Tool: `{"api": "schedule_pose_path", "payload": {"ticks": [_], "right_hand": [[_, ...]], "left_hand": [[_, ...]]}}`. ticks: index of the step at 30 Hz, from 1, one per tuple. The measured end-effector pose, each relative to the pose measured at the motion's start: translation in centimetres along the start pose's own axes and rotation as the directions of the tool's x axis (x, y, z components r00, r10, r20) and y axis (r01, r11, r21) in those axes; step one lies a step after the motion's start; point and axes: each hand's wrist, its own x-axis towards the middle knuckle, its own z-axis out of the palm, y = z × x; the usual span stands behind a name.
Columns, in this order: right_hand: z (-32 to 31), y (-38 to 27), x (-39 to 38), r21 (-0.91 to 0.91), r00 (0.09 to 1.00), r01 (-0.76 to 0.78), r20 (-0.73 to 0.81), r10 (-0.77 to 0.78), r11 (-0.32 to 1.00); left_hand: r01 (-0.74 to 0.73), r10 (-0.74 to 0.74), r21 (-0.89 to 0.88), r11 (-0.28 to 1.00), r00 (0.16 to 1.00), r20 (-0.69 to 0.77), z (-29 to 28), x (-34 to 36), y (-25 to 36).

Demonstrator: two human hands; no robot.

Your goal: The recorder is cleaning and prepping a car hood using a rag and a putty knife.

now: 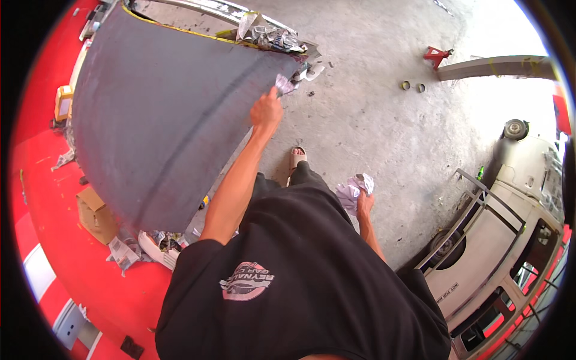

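Grey car hood (162, 108): what could be going wrong with it from here?

Scratching or smearing, I'm judging, if grit is riding on the pale-bristled brush (284, 86) that the left hand (266, 112) is gripping (it may be a folded rag; the detail is escaping me). Crumpled newspaper (270, 37) is sitting beyond that hand, near the yellow tape (192, 29), so a careless sweep could be snagging it.

And the other hand?

The right hand (364, 204) is clutching a bunched whitish cloth (348, 194), nearer the body and well to the left hand's right, apart from the hood. Were it dragging on the concrete floor (372, 126), it could be picking up dirt.

So where is the hood lying?

Mostly to the left of the left hand, which is reaching over its edge; whether they are touching, I cannot tell.
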Motion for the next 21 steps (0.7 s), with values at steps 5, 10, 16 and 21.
{"api": "schedule_pose_path", "payload": {"ticks": [5, 10, 16, 21], "right_hand": [[-1.0, -0.5, -0.1, -0.014, 0.999, 0.014, -0.033, -0.014, 1.0], [-2.7, 0.6, -0.3, 0.128, 0.998, -0.012, -0.063, 0.021, 0.992], [-2.7, 0.8, -1.1, 0.085, 0.999, -0.016, -0.043, 0.019, 0.996], [-0.6, -2.4, -0.9, 0.041, 1.0, -0.022, 0.006, 0.022, 0.999]], "left_hand": [[0.011, -0.008, -0.094, 0.996, 1.0, 0.025, 1.1, 2.5, 0.9], [-0.014, 0.016, -0.058, 0.998, 0.999, 0.042, 0.4, -2.7, -1.3], [0.021, -0.013, -0.085, 0.996, 0.995, 0.097, 1.0, 4.5, 4.2], [-0.216, 0.282, -0.339, 0.916, 0.946, 0.158, -1.2, -0.4, 6.1]]}}
